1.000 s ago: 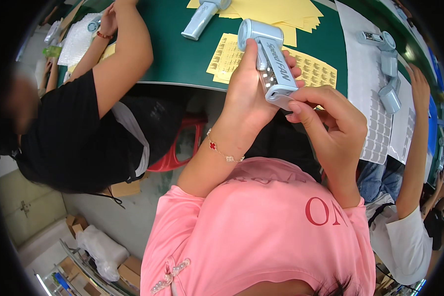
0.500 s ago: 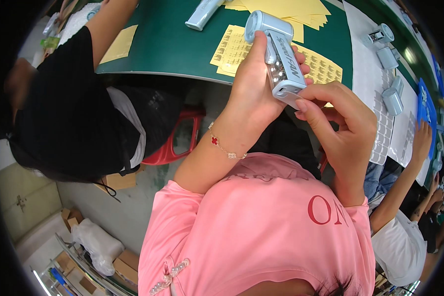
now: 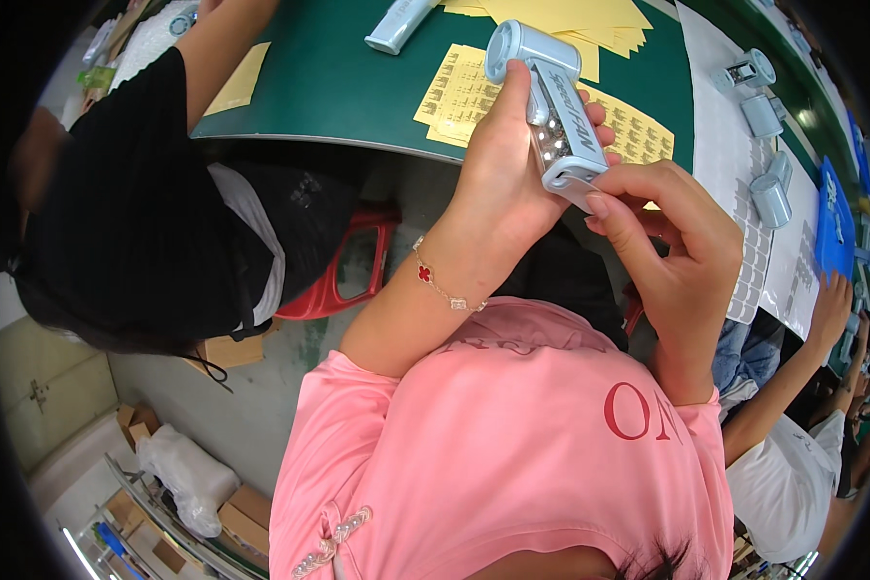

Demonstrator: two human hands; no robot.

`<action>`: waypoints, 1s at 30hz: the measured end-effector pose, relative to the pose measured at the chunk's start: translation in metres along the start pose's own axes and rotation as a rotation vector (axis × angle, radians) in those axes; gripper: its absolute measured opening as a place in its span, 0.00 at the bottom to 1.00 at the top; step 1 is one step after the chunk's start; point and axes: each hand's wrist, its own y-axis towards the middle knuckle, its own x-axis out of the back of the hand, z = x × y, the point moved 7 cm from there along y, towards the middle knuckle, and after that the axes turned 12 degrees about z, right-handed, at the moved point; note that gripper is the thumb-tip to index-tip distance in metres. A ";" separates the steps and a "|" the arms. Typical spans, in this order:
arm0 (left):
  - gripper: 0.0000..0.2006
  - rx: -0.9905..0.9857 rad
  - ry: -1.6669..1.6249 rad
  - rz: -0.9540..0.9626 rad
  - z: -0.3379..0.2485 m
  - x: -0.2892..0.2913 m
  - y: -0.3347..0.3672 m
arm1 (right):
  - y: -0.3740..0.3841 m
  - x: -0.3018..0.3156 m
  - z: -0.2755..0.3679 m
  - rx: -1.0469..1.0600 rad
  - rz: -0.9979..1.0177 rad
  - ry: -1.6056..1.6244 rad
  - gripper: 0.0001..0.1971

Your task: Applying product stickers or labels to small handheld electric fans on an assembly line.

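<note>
Device: pale blue handheld gadget point(image 3: 556, 121), round head at the far end, flat body with a strip of small bright dots on its face; held up in the air over the near edge of the green table point(image 3: 338, 87), not resting on it.
Left hand point(image 3: 498, 184): fingers wrapped round the body from the left side and behind, thumb along the left edge; firm closed hold. Bracelet point(image 3: 442, 285) with a red charm on that wrist.
Right hand point(image 3: 677, 251): fingers curled narrow, thumb and fingertip pinched at the near lower end of the device (whether they hold a small part there, cannot tell).
Handling, judged: rigid moulded plastic, light, smooth and somewhat slippery; best gripped round the flat body, clear of the dotted strip and the head.
Table, near edge: yellow printed sheets point(image 3: 459, 82) beneath the device.
Table, far side: second pale blue device point(image 3: 396, 24) lying flat.
Table, right edge: white sheet point(image 3: 720, 126) with more blue parts point(image 3: 768, 193).
Neighbours: a person in black point(image 3: 135, 222) to the left, another arm point(image 3: 793, 367) to the right.
</note>
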 end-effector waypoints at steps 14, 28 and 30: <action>0.25 0.016 -0.031 -0.036 0.003 0.002 0.000 | -0.001 0.001 0.001 0.000 -0.009 -0.030 0.05; 0.25 0.016 -0.073 0.012 0.004 0.001 -0.001 | 0.000 0.000 0.005 0.033 -0.023 -0.077 0.04; 0.25 0.013 -0.069 0.003 0.004 0.002 -0.001 | -0.001 -0.002 0.004 0.031 -0.024 -0.087 0.04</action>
